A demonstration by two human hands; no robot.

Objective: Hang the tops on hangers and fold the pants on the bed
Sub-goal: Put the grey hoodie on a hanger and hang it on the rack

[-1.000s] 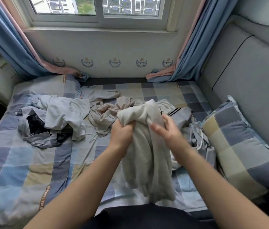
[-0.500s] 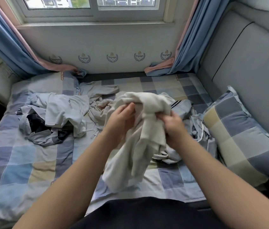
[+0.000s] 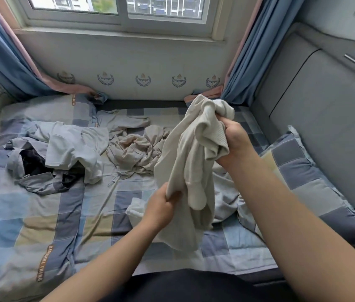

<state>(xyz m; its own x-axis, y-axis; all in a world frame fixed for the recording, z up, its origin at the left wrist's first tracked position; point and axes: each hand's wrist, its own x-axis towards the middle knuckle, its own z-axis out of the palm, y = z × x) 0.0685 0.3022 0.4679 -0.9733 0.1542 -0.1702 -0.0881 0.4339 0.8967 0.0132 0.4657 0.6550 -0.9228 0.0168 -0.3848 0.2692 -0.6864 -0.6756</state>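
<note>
fingers (image 3: 172,197) of left hand (image 3: 161,209) and right hand (image 3: 235,142) clenched on cream garment (image 3: 194,153), wall crests (image 3: 143,80) reading "voyage" (bedsheet tag (image 3: 45,263) unreadable)

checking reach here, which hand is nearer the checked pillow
Right. The right hand grips the cream garment just left of the checked pillow; the left hand holds its lower part, farther left.

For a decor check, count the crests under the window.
5 crests in a row on the wall panel: one by the left curtain, three across the middle, one by the right curtain. Curtains may hide more.
</note>
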